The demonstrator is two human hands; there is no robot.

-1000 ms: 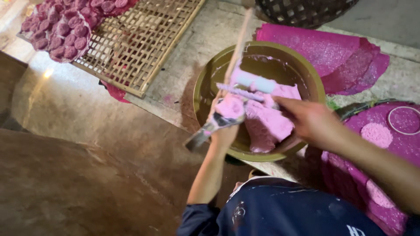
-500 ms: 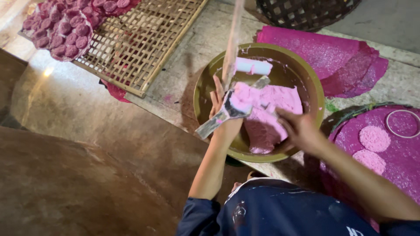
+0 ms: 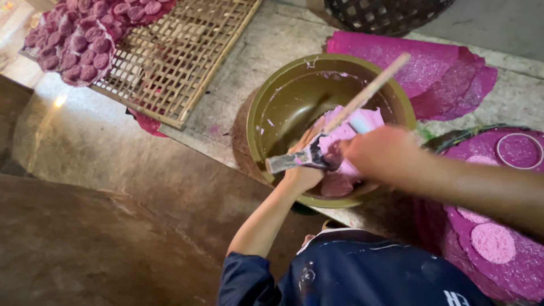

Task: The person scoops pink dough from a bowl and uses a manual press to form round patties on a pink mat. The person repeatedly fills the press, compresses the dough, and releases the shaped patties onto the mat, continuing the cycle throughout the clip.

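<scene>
Moved: my right hand [image 3: 381,154] crossed left over the bowl [image 3: 283,96].
Left fingers [image 3: 303,148]: curled around the scraper [image 3: 297,160].
Right fingers: blurred, grip unclear.

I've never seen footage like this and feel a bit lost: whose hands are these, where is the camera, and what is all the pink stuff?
There is no machine here. The single picture comes from a camera worn on a person's head, looking down at their own two bare hands. The left hand grips a flat metal scraper with a long wooden handle. The right hand is blurred and sits over the pink dough inside an olive-green bowl; whether it grips anything I cannot tell. Beside the bowl lie pink cloths. At the right, a tray holds round pink cakes and a ring mould. At the upper left, a bamboo rack carries many small pink cakes.
</scene>
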